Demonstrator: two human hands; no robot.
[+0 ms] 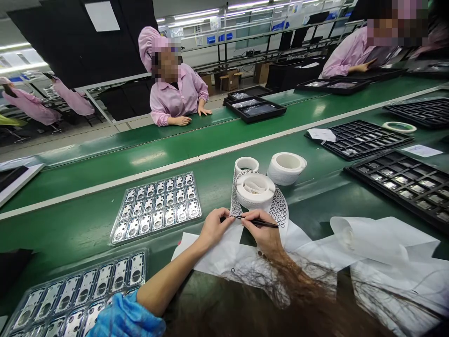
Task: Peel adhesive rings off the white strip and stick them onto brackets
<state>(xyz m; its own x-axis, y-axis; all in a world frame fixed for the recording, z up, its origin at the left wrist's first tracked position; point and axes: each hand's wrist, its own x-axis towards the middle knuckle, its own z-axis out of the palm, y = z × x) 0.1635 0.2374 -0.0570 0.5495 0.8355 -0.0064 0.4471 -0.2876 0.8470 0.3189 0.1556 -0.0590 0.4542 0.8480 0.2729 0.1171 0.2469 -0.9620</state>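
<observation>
In the head view, nearest of all, a clear tray [72, 292] of silvery plates lies left of the fingers, by the blue sleeve [128, 316]. White paper [219, 255] spreads beneath both hands, a small black ring [233, 270] lying on it on the near side of the fingertips.

The right hand [264, 229] has its fingers drawn in narrow around a slim black tool [263, 223]. The tool's long axis runs crosswise, its tip pointing left at the other hand's fingertips, its blunt end sloping slightly nearer at right. The left hand [214, 228] pinches the near end of a strip of ring stickers [235, 199], right where that tip arrives.

Just beyond the fingers sits a white roll [255, 187], with a smaller roll [246, 164] and a thick roll [286, 167] behind. Left of them, a second clear tray [159, 208] holds three rows of silvery plates. Well to the fingers' right, black compartment trays [403, 180] hold small shiny pieces. Across the green bench [157, 150], a person in pink [178, 93] rests both hands near stacked black trays [257, 110].
</observation>
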